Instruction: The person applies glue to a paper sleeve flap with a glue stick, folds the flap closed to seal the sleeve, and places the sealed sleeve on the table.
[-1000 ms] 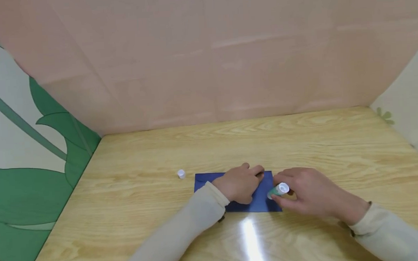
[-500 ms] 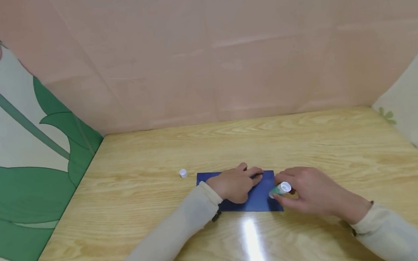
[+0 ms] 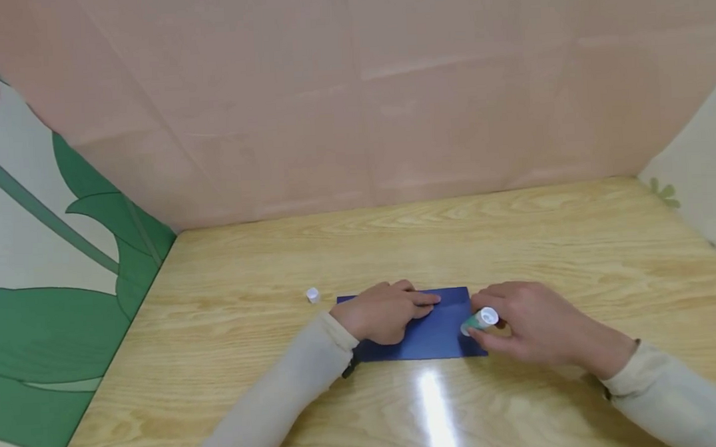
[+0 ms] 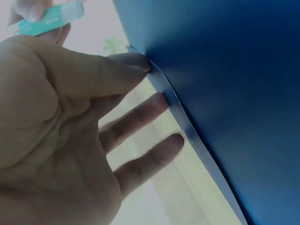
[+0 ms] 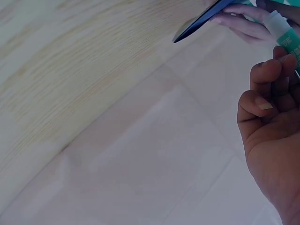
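Observation:
A dark blue envelope point(image 3: 431, 337) lies flat on the table, partly covered by my left hand point(image 3: 386, 312). The fingers of that hand stretch to the right across its upper half. In the left wrist view, my thumb point(image 4: 126, 63) touches a slightly raised strip along the envelope's edge. My right hand point(image 3: 536, 322) grips a green and white glue stick point(image 3: 481, 319) between thumb and fingers at the envelope's right end. The stick leans with its white end up; its lower end is hard to make out.
A small white cap point(image 3: 313, 295) sits on the wooden table point(image 3: 246, 275), left of the envelope. A pink-beige covering point(image 3: 359, 103) stands behind the table, and a panel with green leaf shapes point(image 3: 87, 342) borders it on the left.
My left hand has slid leftward over the envelope, exposing more blue at the right. My right hand keeps its hold on the glue stick, almost still.

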A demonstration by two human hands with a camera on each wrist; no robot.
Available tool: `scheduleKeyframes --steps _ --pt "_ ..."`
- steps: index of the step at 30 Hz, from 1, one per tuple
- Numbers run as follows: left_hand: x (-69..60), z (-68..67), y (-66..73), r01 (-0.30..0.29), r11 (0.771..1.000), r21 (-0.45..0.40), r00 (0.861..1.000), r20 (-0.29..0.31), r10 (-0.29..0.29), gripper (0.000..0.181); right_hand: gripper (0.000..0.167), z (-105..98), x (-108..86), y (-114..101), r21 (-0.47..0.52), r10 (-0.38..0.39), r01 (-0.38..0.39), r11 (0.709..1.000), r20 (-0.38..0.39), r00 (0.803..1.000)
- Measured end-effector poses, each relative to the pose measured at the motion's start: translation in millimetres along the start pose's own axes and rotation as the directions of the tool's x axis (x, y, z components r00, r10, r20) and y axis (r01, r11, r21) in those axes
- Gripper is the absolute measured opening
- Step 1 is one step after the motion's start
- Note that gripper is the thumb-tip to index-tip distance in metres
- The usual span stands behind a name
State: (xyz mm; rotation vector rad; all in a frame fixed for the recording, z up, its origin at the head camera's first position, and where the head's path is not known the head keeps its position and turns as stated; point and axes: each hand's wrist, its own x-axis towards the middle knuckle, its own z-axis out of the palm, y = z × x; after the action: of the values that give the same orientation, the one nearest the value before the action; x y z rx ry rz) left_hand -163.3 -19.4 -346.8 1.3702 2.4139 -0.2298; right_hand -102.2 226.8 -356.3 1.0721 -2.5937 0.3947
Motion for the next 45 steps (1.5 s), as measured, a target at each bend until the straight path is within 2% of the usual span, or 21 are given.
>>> scheduleKeyframes --steps 3,5,10,12,16,22,27,30,33,37,42,45 --pt "2.1 -2.1 1.5 0.021 0.999 0.033 1.000 0.003 -0.021 0.057 0.024 -0.4 0.9 -0.3 0.005 0.005 -0.005 1.000 0.009 1.000" --pt "5.3 -3.1 2.0 0.004 0.999 0.043 1.000 -0.015 -0.003 0.052 0.024 -0.5 1.0 -0.3 0.005 0.008 -0.008 1.000 0.010 1.000" --pt "19.6 -4.2 3.9 -0.059 0.998 0.006 0.992 -0.107 0.059 0.034 0.025 0.0 -0.4 0.5 0.010 0.011 -0.011 1.000 0.004 1.000" --pt "25.3 -4.8 6.2 -0.066 0.998 0.006 0.991 -0.116 0.067 0.031 0.025 0.3 -1.1 0.8 0.011 0.003 -0.003 1.000 -0.001 1.000" --pt "32.6 -7.5 11.7 -0.064 0.996 0.062 0.992 -0.103 0.070 0.033 0.028 0.6 -1.7 1.3 0.012 -0.010 0.010 1.000 -0.017 1.000" --pt "36.2 -11.9 15.8 -0.054 0.990 0.131 0.992 -0.109 0.069 0.038 0.029 -0.3 -1.1 0.9 0.019 -0.005 0.005 1.000 -0.006 1.000" --pt "34.4 -12.9 17.5 -0.001 0.993 0.120 0.999 -0.050 0.007 0.050 0.026 -0.5 -1.6 0.3 0.013 -0.014 0.014 1.000 -0.013 1.000" --pt "33.1 -12.0 17.3 0.011 0.992 0.122 1.000 -0.016 -0.009 0.058 0.025 -0.4 -2.1 0.2 0.009 -0.019 0.019 1.000 -0.016 1.000" --pt "33.2 -9.3 15.3 0.005 0.997 0.081 1.000 -0.020 -0.003 0.059 0.025 -0.2 -2.9 0.3 0.010 -0.009 0.009 1.000 -0.010 1.000" --pt "33.0 -7.3 14.3 0.030 0.999 0.031 0.999 -0.024 -0.029 0.061 0.026 -0.3 -3.3 1.2 0.005 0.006 -0.006 1.000 0.001 1.000" --pt "33.2 -11.0 17.6 0.049 0.994 0.094 0.998 -0.034 -0.046 0.057 0.028 0.2 -2.0 2.4 -0.008 0.010 -0.010 1.000 0.005 1.000" --pt "34.2 -12.4 17.4 0.042 0.996 0.084 0.999 -0.029 -0.040 0.055 0.029 1.4 -1.5 2.7 -0.004 0.011 -0.011 1.000 0.009 1.000"
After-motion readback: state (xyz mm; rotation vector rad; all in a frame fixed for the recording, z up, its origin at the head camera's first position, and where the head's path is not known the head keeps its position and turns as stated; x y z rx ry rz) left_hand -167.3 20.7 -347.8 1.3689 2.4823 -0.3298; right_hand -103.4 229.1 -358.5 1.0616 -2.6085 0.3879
